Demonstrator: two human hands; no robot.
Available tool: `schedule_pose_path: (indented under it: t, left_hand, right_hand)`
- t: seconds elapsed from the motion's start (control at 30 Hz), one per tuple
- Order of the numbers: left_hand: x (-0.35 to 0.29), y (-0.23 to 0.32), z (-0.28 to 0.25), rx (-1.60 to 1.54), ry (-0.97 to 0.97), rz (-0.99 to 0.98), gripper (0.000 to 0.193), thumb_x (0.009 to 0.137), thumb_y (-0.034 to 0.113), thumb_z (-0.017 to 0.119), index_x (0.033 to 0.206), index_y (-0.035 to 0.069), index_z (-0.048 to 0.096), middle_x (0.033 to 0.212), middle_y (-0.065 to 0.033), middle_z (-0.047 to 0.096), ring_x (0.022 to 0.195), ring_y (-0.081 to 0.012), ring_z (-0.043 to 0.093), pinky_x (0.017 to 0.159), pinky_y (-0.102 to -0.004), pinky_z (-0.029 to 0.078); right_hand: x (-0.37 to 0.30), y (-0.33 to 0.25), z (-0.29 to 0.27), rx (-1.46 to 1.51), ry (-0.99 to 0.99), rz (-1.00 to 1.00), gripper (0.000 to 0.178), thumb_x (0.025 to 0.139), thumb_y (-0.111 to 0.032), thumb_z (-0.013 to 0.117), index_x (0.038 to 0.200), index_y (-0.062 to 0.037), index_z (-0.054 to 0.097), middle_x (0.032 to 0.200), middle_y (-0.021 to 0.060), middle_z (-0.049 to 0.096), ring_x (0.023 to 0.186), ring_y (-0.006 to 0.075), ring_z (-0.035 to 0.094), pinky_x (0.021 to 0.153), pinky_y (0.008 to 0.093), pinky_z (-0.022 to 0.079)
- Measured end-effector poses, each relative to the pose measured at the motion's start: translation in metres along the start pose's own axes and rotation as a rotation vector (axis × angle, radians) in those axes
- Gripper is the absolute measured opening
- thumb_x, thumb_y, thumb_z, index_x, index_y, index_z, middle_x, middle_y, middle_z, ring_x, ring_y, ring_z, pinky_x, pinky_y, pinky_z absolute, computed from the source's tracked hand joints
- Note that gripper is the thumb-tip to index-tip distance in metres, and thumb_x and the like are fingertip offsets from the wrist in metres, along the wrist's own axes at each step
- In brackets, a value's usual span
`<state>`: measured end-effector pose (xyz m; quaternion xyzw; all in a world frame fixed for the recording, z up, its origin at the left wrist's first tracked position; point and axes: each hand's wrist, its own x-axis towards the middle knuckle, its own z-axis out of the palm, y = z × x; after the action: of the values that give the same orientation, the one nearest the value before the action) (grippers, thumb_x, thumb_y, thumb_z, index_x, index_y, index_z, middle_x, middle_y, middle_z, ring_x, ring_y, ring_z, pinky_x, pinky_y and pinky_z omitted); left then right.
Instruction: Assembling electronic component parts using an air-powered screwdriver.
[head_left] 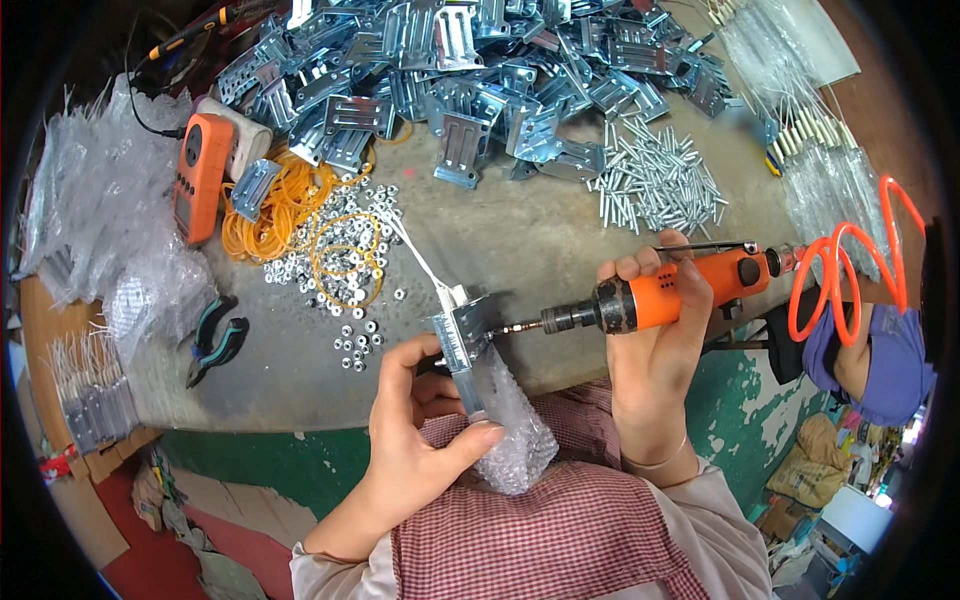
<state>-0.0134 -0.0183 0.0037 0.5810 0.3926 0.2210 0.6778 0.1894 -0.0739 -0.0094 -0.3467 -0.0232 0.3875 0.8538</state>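
My left hand point(412, 455) grips a small metal bracket assembly point(455, 355) by its sides, thumb below and fingers behind. White wires point(425, 262) run up from its top, and a clear bubble-wrap sleeve point(518, 440) hangs from its lower part. Wrapped in my right hand point(655, 375) is an orange air screwdriver point(655, 298), held level with fingers on its lever. The tip of its bit reaches the bracket's right side; whether it sits on a screw is too small to tell. Loose nuts point(360, 345) lie just left of the bracket.
Stamped metal brackets point(456, 150) are heaped at the back, with a pile of screws point(655, 180) beside them. Yellow rubber bands point(270, 215), an orange meter point(200, 175), pliers point(215, 340) and bubble-wrapped parts point(110, 200) lie left. A coiled orange hose point(840, 285) hangs right.
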Motion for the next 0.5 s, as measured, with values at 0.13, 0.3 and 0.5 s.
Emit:
schedule_pose_path:
  t: [0.13, 0.3, 0.5]
  left_hand:
    - [0.0014, 0.0047, 0.0008, -0.011, 0.002, -0.028, 0.075, 0.069, 0.012, 0.08, 0.126, -0.001, 0.035, 0.106, -0.0114, 0.055, 0.085, -0.0137, 0.059, 0.076, -0.0283, 0.053]
    - [0.0022, 0.0041, -0.0019, 0.024, -0.011, -0.055, 0.074, 0.069, 0.012, 0.08, 0.127, -0.001, 0.036, 0.103, -0.0105, 0.055, 0.084, -0.0138, 0.06, 0.076, -0.0285, 0.053]
    - [0.0029, 0.0005, -0.0029, 0.013, -0.021, -0.023, 0.075, 0.069, 0.013, 0.081, 0.127, -0.003, 0.036, 0.105, -0.011, 0.052, 0.085, -0.0145, 0.06, 0.076, -0.0284, 0.054]
  right_hand:
    - [-0.0014, -0.0006, 0.0054, -0.019, 0.024, 0.027, 0.032, 0.089, -0.027, 0.057, 0.113, -0.0112, 0.043, 0.086, 0.0009, 0.05, 0.085, 0.0151, 0.05, 0.094, 0.0377, 0.036]
    - [0.0012, -0.0023, 0.0045, -0.039, 0.04, 0.017, 0.032, 0.088, -0.026, 0.058, 0.112, -0.0108, 0.044, 0.086, 0.0012, 0.051, 0.085, 0.0147, 0.051, 0.095, 0.0379, 0.036]
    - [0.0003, -0.0001, 0.009, -0.013, 0.065, 0.052, 0.033, 0.087, -0.025, 0.059, 0.112, -0.0106, 0.045, 0.086, 0.001, 0.051, 0.085, 0.0147, 0.05, 0.094, 0.0372, 0.038]
